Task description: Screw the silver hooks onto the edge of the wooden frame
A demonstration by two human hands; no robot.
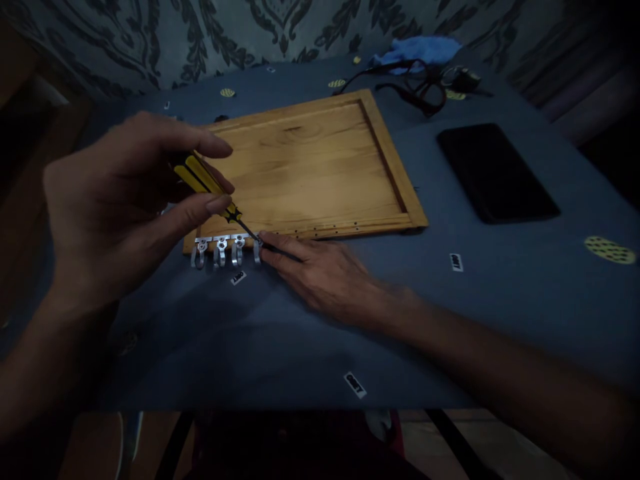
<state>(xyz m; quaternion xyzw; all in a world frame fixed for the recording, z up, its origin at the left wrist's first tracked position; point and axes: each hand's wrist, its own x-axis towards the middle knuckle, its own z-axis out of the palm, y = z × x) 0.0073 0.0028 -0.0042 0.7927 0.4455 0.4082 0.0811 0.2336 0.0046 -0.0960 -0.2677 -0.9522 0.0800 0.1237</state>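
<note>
My left hand (135, 193) is closed around the yellow and black handle of a screwdriver (200, 177). Its thin shaft slants down to a small metal hook (257, 250) on the near edge of a wooden frame (385, 153) with a recessed panel. Fingertips of my right hand (320, 273) press at that same hook, partly covering it. Whether a screw sits under the screwdriver tip is too small to tell. To the left along the edge are several similar silver hooks (221, 250); small dark holes run along the edge to the right.
A black phone or tablet (497, 173) lies to the right of the frame on the dark blue cloth (400, 360). Behind the frame are dark-rimmed glasses (420, 97), a blue cloth (423, 52) and a small dark object (463, 79). A patterned curtain (225, 33) hangs at the back.
</note>
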